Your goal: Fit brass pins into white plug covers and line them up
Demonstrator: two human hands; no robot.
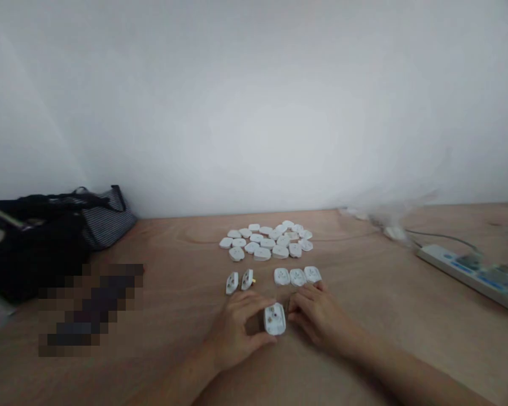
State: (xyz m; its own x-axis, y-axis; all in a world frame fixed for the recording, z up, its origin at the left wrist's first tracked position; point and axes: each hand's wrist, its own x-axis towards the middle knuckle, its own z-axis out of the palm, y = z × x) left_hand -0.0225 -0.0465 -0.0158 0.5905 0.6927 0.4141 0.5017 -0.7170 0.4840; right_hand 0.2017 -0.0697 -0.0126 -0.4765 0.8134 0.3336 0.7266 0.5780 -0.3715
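My left hand [243,324] grips a white plug shell [275,319] between thumb and fingers, with its open side and small metal parts facing me. Just right of it, my right hand [315,313] has its fingers curled together; what they hold, if anything, is hidden. Beyond my right fingers, three white shells lie in a short row, the middle one [297,277] close to the fingertips. Past my left hand, two more plug pieces [232,283] stand on edge, and brassy metal shows at the right one [248,279].
A cluster of several white shells [262,254] covers the wooden table's [173,338] middle. Black and striped bags [108,220] lie at left, near a pixelated dark object [97,304]. On the right are a power strip [461,268] with cables and a clear plastic bag [392,217]. A wall stands behind.
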